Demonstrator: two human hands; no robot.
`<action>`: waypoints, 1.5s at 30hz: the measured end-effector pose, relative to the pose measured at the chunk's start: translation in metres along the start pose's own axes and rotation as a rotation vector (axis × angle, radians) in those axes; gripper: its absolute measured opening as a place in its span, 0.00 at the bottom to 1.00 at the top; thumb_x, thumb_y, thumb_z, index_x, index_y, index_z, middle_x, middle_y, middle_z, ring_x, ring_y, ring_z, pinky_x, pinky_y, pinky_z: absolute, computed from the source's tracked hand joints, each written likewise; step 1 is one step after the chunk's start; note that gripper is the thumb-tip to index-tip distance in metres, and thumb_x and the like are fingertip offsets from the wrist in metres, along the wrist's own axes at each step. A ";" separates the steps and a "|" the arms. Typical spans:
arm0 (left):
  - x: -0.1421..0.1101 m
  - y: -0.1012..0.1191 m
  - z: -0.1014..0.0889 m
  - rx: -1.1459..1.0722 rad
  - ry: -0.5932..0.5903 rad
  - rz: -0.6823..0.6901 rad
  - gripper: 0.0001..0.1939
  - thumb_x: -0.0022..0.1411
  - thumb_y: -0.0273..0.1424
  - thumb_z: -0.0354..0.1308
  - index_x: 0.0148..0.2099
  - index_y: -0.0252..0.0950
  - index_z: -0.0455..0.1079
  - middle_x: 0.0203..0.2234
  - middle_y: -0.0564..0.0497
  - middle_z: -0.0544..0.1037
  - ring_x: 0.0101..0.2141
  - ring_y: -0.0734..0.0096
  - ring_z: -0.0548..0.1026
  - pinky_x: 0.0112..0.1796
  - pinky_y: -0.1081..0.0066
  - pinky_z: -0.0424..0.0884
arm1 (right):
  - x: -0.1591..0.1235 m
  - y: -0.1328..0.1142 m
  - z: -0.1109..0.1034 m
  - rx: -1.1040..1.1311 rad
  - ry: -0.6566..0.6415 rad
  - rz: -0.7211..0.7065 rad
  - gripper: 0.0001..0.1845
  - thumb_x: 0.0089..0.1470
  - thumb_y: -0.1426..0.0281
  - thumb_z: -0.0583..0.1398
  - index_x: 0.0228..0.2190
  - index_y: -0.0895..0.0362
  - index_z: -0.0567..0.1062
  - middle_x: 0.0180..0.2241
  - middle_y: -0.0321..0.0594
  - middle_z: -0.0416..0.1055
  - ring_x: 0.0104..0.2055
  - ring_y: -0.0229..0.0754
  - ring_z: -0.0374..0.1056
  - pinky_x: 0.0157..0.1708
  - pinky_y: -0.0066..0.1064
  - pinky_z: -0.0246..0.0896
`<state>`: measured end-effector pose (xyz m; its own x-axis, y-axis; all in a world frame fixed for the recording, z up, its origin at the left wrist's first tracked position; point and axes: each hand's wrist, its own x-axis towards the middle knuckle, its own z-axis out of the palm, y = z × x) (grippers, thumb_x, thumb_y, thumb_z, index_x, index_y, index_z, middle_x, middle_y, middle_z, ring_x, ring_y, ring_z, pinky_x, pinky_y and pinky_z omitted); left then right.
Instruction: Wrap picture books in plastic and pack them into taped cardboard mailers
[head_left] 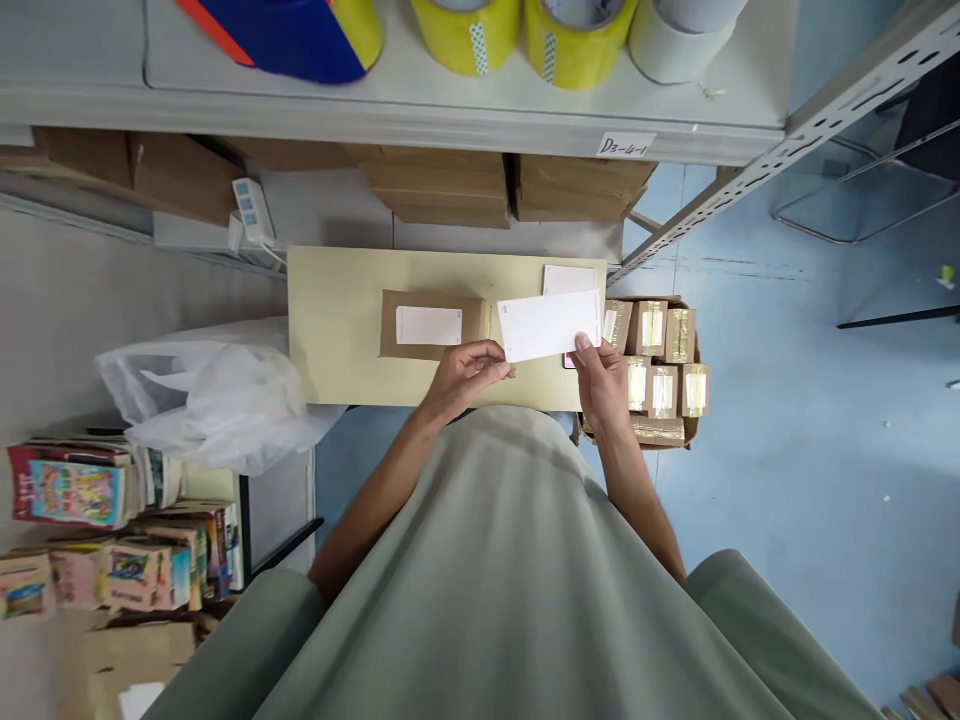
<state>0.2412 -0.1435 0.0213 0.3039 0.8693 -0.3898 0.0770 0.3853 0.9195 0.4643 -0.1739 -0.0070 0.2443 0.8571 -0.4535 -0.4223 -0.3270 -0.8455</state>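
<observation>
Pinching white card [550, 325] in right hand [602, 380]. Holding left hand [471, 375] narrow at card's near-left corner (cannot tell whether gripping). Noting labelled brown box [431, 325] just beyond left hand.

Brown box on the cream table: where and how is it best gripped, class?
Probably mid-length, from above, pinching the two long sides: the box lies flat, longer left to right than front to back, its labelled top mostly uncovered.
</observation>
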 end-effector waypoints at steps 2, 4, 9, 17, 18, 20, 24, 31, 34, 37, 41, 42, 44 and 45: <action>-0.006 0.000 -0.013 0.010 0.011 0.031 0.13 0.60 0.42 0.71 0.31 0.39 0.76 0.29 0.49 0.83 0.35 0.62 0.81 0.43 0.63 0.78 | -0.004 0.002 0.015 -0.011 -0.026 -0.005 0.23 0.51 0.44 0.78 0.35 0.48 0.85 0.41 0.37 0.86 0.55 0.50 0.79 0.61 0.45 0.73; -0.012 -0.001 -0.029 0.015 0.015 0.061 0.13 0.61 0.41 0.71 0.31 0.39 0.76 0.29 0.50 0.82 0.34 0.63 0.81 0.43 0.63 0.78 | -0.009 0.005 0.030 -0.054 -0.044 -0.013 0.24 0.52 0.42 0.77 0.35 0.47 0.84 0.42 0.38 0.86 0.57 0.51 0.79 0.62 0.46 0.73; -0.036 -0.003 -0.081 0.047 0.014 0.140 0.13 0.63 0.42 0.69 0.32 0.40 0.76 0.30 0.49 0.83 0.33 0.62 0.80 0.39 0.64 0.76 | -0.027 0.022 0.077 -0.201 -0.075 -0.036 0.26 0.56 0.39 0.73 0.36 0.48 0.83 0.45 0.41 0.86 0.60 0.52 0.79 0.64 0.48 0.74; -0.085 -0.009 -0.185 0.068 0.023 0.268 0.12 0.64 0.41 0.66 0.32 0.40 0.76 0.29 0.48 0.83 0.31 0.64 0.76 0.36 0.64 0.71 | -0.064 0.057 0.179 -0.212 -0.129 0.001 0.26 0.54 0.40 0.75 0.35 0.49 0.84 0.44 0.41 0.87 0.58 0.55 0.80 0.61 0.49 0.77; -0.091 -0.010 -0.198 0.064 0.026 0.282 0.12 0.65 0.40 0.65 0.32 0.40 0.76 0.29 0.48 0.83 0.31 0.64 0.76 0.36 0.64 0.70 | -0.068 0.061 0.190 -0.212 -0.136 0.007 0.25 0.54 0.41 0.75 0.35 0.49 0.84 0.44 0.41 0.87 0.58 0.55 0.80 0.61 0.49 0.77; -0.101 -0.010 -0.221 0.052 0.029 0.304 0.12 0.66 0.40 0.65 0.32 0.40 0.76 0.29 0.48 0.84 0.31 0.64 0.76 0.36 0.64 0.70 | -0.075 0.070 0.211 -0.219 -0.148 0.018 0.25 0.54 0.41 0.75 0.35 0.49 0.84 0.44 0.40 0.86 0.57 0.54 0.80 0.62 0.49 0.76; -0.117 -0.009 -0.256 0.049 0.040 0.314 0.13 0.65 0.41 0.66 0.31 0.40 0.74 0.28 0.48 0.83 0.31 0.64 0.76 0.36 0.64 0.71 | -0.081 0.091 0.241 -0.410 -0.180 0.007 0.28 0.56 0.39 0.73 0.35 0.51 0.85 0.41 0.41 0.85 0.52 0.53 0.80 0.58 0.46 0.76; -0.126 -0.011 -0.288 0.135 0.070 0.436 0.09 0.66 0.34 0.62 0.32 0.41 0.74 0.28 0.51 0.82 0.28 0.68 0.73 0.34 0.65 0.69 | -0.107 0.090 0.284 -0.792 -0.336 -0.363 0.20 0.66 0.45 0.69 0.44 0.47 0.87 0.47 0.42 0.83 0.49 0.49 0.80 0.55 0.45 0.76; -0.125 -0.015 -0.298 0.204 0.057 0.471 0.07 0.65 0.34 0.61 0.32 0.42 0.74 0.26 0.52 0.80 0.29 0.67 0.73 0.34 0.65 0.69 | -0.125 0.078 0.304 -0.793 -0.417 -0.456 0.14 0.70 0.50 0.68 0.40 0.46 0.87 0.39 0.40 0.82 0.44 0.48 0.79 0.51 0.45 0.77; -0.124 -0.018 -0.306 0.279 0.025 0.475 0.07 0.65 0.35 0.60 0.33 0.43 0.74 0.27 0.51 0.80 0.30 0.66 0.75 0.34 0.64 0.69 | -0.135 0.077 0.318 -0.853 -0.440 -0.501 0.12 0.69 0.52 0.69 0.38 0.45 0.86 0.37 0.39 0.81 0.42 0.48 0.78 0.53 0.49 0.77; -0.122 -0.019 -0.313 0.341 -0.006 0.499 0.06 0.65 0.35 0.60 0.33 0.43 0.74 0.28 0.51 0.81 0.33 0.64 0.77 0.37 0.64 0.71 | -0.135 0.088 0.323 -0.942 -0.382 -0.580 0.09 0.70 0.56 0.69 0.38 0.45 0.86 0.37 0.38 0.82 0.43 0.49 0.79 0.64 0.55 0.72; -0.122 -0.019 -0.314 0.346 -0.011 0.507 0.06 0.64 0.34 0.60 0.33 0.43 0.74 0.28 0.51 0.81 0.33 0.64 0.77 0.38 0.64 0.72 | -0.134 0.091 0.323 -0.958 -0.368 -0.601 0.08 0.70 0.58 0.69 0.38 0.45 0.86 0.38 0.38 0.82 0.43 0.49 0.79 0.67 0.56 0.70; -0.121 -0.019 -0.316 0.346 -0.021 0.526 0.05 0.64 0.32 0.61 0.33 0.43 0.73 0.28 0.52 0.80 0.33 0.64 0.77 0.38 0.64 0.72 | -0.132 0.096 0.323 -0.987 -0.354 -0.636 0.06 0.70 0.61 0.68 0.39 0.45 0.85 0.38 0.37 0.82 0.42 0.48 0.79 0.70 0.57 0.66; -0.121 -0.019 -0.317 0.345 -0.024 0.538 0.05 0.64 0.32 0.61 0.33 0.43 0.73 0.29 0.52 0.80 0.33 0.64 0.77 0.39 0.64 0.72 | -0.132 0.098 0.323 -1.001 -0.352 -0.647 0.05 0.70 0.62 0.68 0.39 0.45 0.85 0.38 0.36 0.82 0.42 0.48 0.79 0.71 0.57 0.65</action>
<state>-0.0978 -0.1577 0.0346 0.4061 0.9048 0.1284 0.2081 -0.2284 0.9511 0.1090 -0.1901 0.0614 -0.1531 0.9836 0.0958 0.5779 0.1678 -0.7987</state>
